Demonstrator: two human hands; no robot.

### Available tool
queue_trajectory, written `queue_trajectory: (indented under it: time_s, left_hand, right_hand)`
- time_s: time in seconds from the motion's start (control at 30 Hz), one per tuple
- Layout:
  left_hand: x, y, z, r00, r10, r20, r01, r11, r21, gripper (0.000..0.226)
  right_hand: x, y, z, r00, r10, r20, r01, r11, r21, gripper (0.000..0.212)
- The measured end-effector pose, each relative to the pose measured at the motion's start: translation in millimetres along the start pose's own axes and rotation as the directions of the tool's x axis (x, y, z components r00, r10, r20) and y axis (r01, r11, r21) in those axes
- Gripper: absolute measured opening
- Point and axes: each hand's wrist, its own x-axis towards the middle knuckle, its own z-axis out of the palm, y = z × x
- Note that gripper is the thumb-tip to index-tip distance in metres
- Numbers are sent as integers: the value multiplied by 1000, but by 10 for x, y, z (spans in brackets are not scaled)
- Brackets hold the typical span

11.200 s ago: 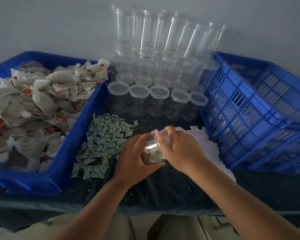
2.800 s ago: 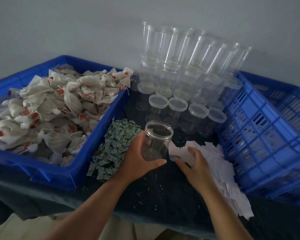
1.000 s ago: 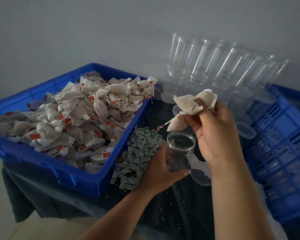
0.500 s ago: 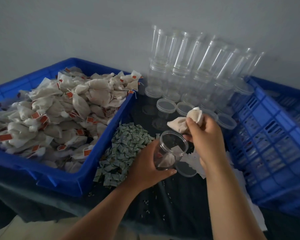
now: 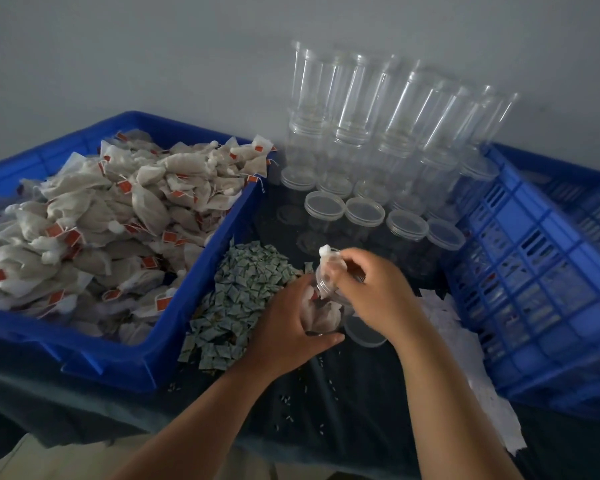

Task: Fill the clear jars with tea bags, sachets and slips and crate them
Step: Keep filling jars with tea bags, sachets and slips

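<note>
Nearest, the left hand (image 5: 288, 327) wraps around the jar (image 5: 323, 317), tipping its mouth rightward to steady it for filling. The right hand (image 5: 371, 289) pinches a tea bag (image 5: 326, 258) at that mouth, apparently stuffing it in over bags already inside. The lid (image 5: 361, 332) lies just beside, ready. Piles of sachets (image 5: 243, 292) and slips (image 5: 444, 313) flank the work. Farther back are the tray (image 5: 146, 355), crate (image 5: 534, 271) and empty jars (image 5: 361, 133).

Dim, flat, bluish light, no hard shadows, can't place the source. Right hand (image 5: 371, 289) and the tea bag (image 5: 326, 253) it pinches are motion-smeared; left hand (image 5: 288, 329) gripping the jar (image 5: 323, 318) is sharper. Stacked jars (image 5: 354, 109) beyond the hands show soft streak highlights, no harsh glare. Cloth (image 5: 343, 410) below the wrists crushed near-black. Wide-angle bend: crate (image 5: 534, 289) right of the hands bows, frame edges soften
</note>
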Motion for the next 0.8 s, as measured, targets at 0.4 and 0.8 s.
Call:
queue_trajectory:
  time_s: [0.4, 0.8]
  left_hand:
    - [50, 89, -15, 999, 16, -39, -20, 994, -108, 87]
    - [14, 97, 7, 998, -60, -2, 58, 974, -218, 82]
  right_hand:
    - [-63, -15, -73, 827, -41, -560, 146, 979, 143, 19]
    - [-90, 11, 13, 882, -247, -402, 164, 960, -228, 53]
